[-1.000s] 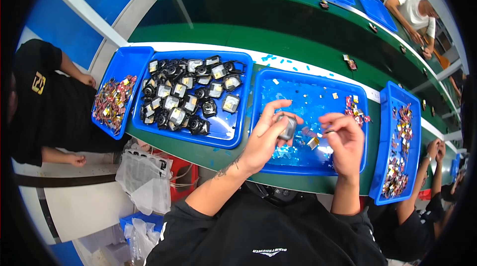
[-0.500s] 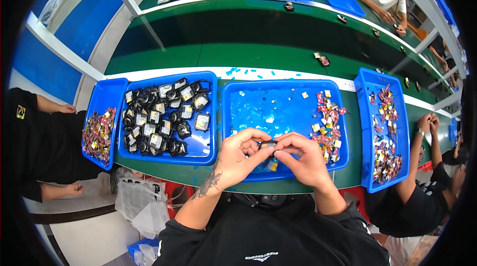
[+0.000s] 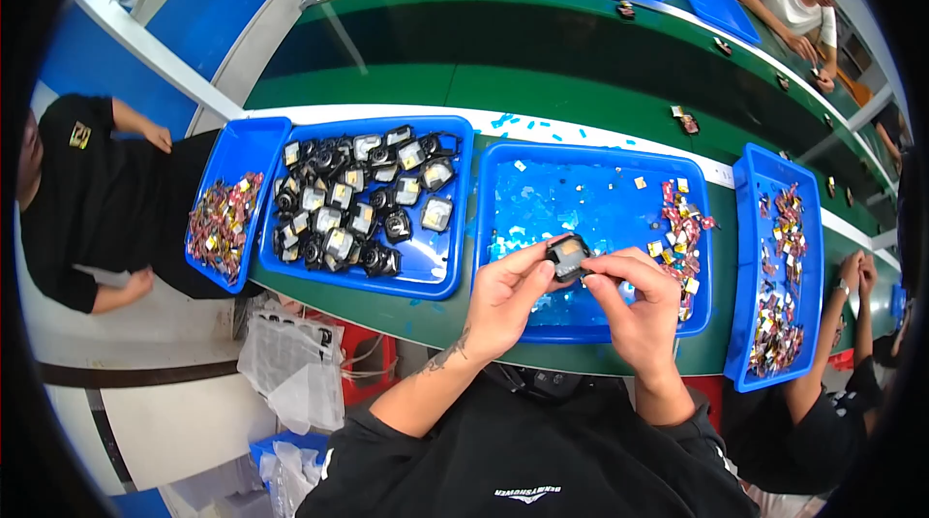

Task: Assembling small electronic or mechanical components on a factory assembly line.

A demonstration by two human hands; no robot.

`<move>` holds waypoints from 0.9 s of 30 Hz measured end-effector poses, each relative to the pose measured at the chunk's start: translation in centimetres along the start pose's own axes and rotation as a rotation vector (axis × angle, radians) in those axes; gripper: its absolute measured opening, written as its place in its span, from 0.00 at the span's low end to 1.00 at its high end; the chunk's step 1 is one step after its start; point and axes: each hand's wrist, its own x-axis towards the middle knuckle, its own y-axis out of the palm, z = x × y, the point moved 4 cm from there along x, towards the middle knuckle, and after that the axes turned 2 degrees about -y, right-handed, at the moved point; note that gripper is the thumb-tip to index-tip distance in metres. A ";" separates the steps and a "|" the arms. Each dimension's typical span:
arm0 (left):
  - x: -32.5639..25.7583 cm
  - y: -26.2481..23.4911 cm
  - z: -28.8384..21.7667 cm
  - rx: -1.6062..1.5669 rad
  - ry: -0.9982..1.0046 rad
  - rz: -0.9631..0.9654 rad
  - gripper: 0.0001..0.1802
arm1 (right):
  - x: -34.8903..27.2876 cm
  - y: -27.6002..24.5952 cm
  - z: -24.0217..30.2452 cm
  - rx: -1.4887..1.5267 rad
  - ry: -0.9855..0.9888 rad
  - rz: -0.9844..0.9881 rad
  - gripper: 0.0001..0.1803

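A small black plastic housing (image 3: pixel 569 259) with a pale grey, squarish middle is held over the centre blue tray (image 3: pixel 600 336). My left hand (image 3: pixel 511 303) pinches its left edge between thumb and fingers. At its right edge, the thumb and forefinger of my right hand (image 3: pixel 641 303) close on the rim; whether a smaller part lies between those fingertips is hidden. Blue film scraps (image 3: pixel 527 208) litter the tray beneath. Along its right side lie small red parts with yellow and white pieces (image 3: pixel 683 228).
Left of centre, a blue tray (image 3: pixel 447 261) holds several black housings (image 3: pixel 339 198). Narrow blue trays with small red parts stand at the far left (image 3: pixel 276 145) and right (image 3: pixel 743 344). Beyond runs a green belt (image 3: pixel 406 82) carrying parts. Co-workers sit on both sides and across.
The view has swung, so the trays sit farther right. My hands have tilted the housing and its broad face now shows. The yellow bit below it is out of sight.
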 end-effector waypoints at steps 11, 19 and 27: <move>-0.8 0.6 -1.1 0.134 0.027 0.017 0.21 | 0.5 1.2 2.1 -0.284 -0.040 0.017 0.06; -1.0 0.5 -1.0 0.180 0.011 0.028 0.21 | 0.4 1.5 1.6 -0.240 -0.034 -0.005 0.06; -1.3 0.2 -1.0 0.308 0.010 0.039 0.21 | 0.5 1.6 1.5 -0.266 -0.045 0.001 0.06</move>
